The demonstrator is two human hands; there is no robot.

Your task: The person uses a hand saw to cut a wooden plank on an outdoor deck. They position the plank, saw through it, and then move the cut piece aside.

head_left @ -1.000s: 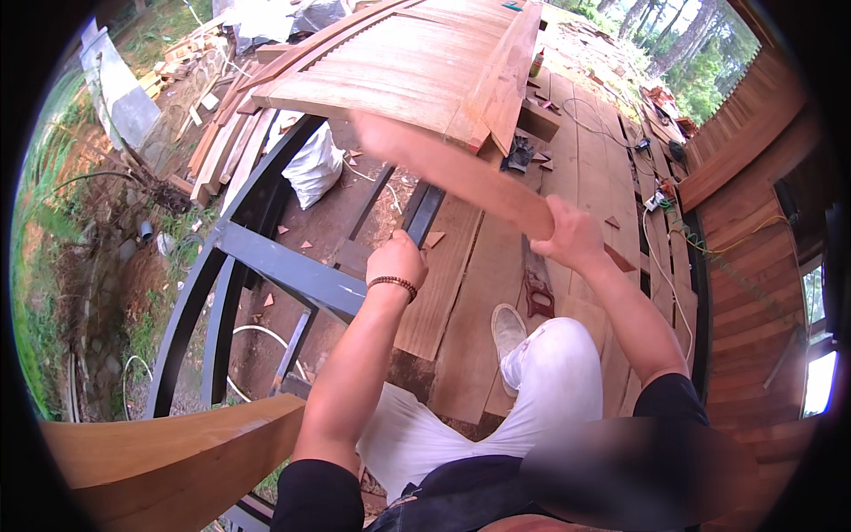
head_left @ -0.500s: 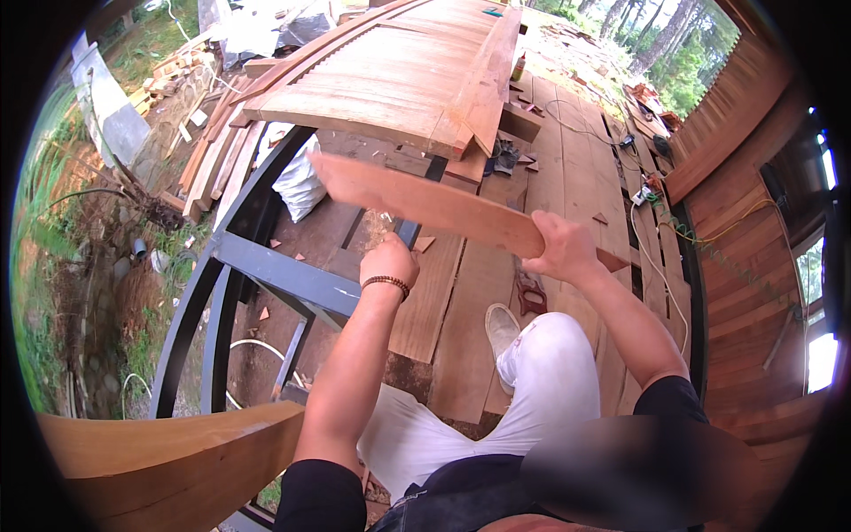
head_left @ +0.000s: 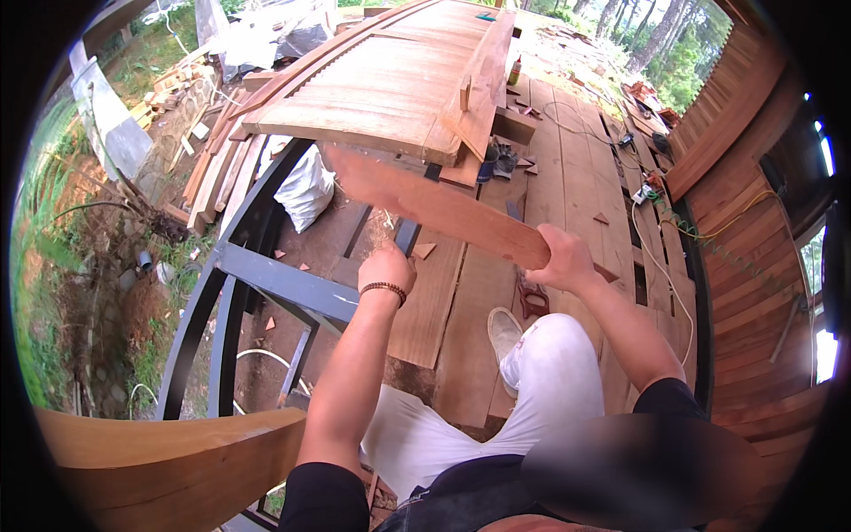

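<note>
A: What's moved since half a second ago?
B: The plank point(head_left: 443, 204). It slants more steeply now, its far end pointing to about ten o'clock, and the right hand point(head_left: 566, 257) has dipped a little with the near end. The left hand point(head_left: 387, 269) has barely shifted.
A: How is the right hand set?
B: Closed around the plank's near end, thumb on the side toward the person.
A: And the left?
B: Curled into a fist, a bracelet point(head_left: 384, 288) at its wrist, right by the dark bar point(head_left: 408, 238). I can't tell if it has hold of the bar or anything else.
A: Where's the plank from there?
B: At one o'clock from the left hand, held out in front of the person.
A: What else is around the left hand?
B: A grey beam point(head_left: 288, 277) at nine o'clock, a white bag point(head_left: 306, 195) between ten and eleven, and the slatted panel point(head_left: 363, 84) at twelve, well beyond.
A: Around the right hand?
B: A saw point(head_left: 534, 300) on the floorboards point(head_left: 439, 310) at seven o'clock, near the shoe point(head_left: 505, 337). A white cable point(head_left: 653, 253) runs at three.
</note>
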